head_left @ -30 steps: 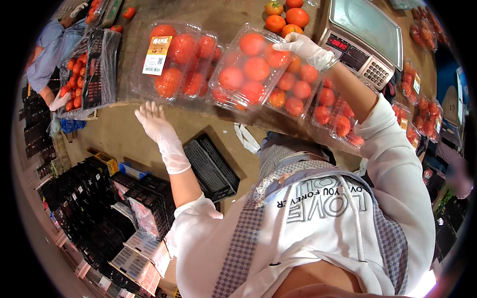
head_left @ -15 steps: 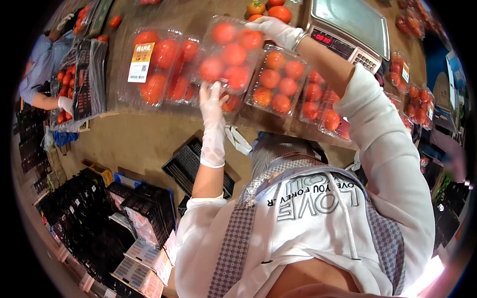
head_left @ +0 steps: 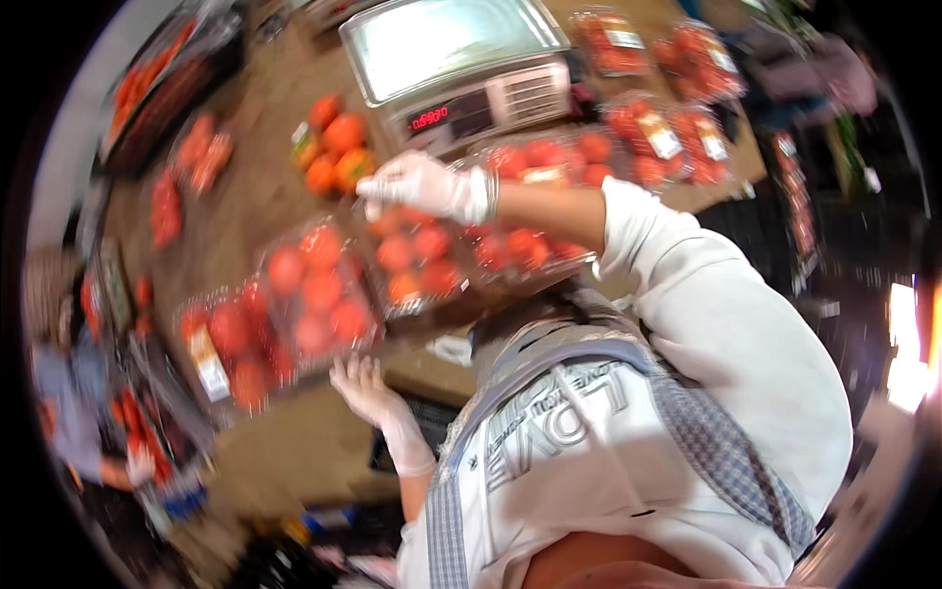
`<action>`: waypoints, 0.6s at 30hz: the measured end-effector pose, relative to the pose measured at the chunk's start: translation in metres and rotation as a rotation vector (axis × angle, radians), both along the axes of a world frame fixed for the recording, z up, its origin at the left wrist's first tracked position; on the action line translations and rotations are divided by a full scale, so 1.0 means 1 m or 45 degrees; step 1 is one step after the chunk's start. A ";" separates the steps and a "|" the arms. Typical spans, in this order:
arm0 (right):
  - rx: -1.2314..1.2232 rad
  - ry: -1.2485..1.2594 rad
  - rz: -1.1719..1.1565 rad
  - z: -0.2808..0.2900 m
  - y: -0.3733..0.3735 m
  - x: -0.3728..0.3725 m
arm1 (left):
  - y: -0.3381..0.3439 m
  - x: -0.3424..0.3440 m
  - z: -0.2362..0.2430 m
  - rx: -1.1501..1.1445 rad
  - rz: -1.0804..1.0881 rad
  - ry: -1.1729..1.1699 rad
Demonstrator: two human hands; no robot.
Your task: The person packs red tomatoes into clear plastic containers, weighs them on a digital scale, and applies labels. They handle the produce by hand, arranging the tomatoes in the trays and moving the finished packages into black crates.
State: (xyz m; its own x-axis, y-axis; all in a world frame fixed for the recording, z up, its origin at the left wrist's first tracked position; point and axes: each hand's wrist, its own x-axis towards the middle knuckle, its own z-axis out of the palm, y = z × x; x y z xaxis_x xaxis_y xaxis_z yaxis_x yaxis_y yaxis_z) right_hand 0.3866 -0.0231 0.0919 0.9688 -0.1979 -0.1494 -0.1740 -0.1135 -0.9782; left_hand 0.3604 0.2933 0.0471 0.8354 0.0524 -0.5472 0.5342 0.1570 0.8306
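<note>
My left hand [head_left: 371, 395], in a thin white glove, is open with fingers apart, just off the near edge of a clear plastic box of tomatoes [head_left: 319, 290]. That box rests against another box of tomatoes [head_left: 235, 344] with a label on its left side. Gloved in white too, my right hand [head_left: 422, 187] has its fingers drawn together; blur hides what they hold, if anything. It hovers over the far edge of a third clear box of tomatoes [head_left: 417, 257]. Several loose tomatoes [head_left: 343, 133] lie just beyond it.
A digital scale [head_left: 451, 54] with a bare metal pan stands at the far middle. More boxed tomatoes [head_left: 643, 133] sit to the right along the brown table [head_left: 260, 187]. At far left, another person [head_left: 74, 393] stands by a crate of tomatoes [head_left: 142, 427].
The view has swung, bringing the scale and loose tomatoes toward the middle. My left hand has come off the tomato box, and my right hand has left its far corner.
</note>
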 end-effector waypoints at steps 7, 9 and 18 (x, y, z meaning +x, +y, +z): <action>0.237 0.008 -1.259 0.044 -0.144 -0.232 | -0.027 -0.065 -0.010 0.265 -0.409 0.323; 0.267 0.005 -1.566 0.011 -0.202 -0.325 | -0.042 -0.079 -0.030 0.282 -0.335 0.310; 0.215 0.070 -1.275 -0.024 -0.216 -0.410 | -0.106 -0.019 -0.098 0.218 0.139 0.149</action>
State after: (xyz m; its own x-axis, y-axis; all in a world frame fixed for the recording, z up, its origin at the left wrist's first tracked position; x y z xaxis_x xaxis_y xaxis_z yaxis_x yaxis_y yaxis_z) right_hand -0.0232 -0.2392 0.0677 0.3603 -0.8866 -0.2900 -0.1585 0.2481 -0.9557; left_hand 0.3415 0.1869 -0.0508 0.7511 0.2393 -0.6153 0.6160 0.0814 0.7836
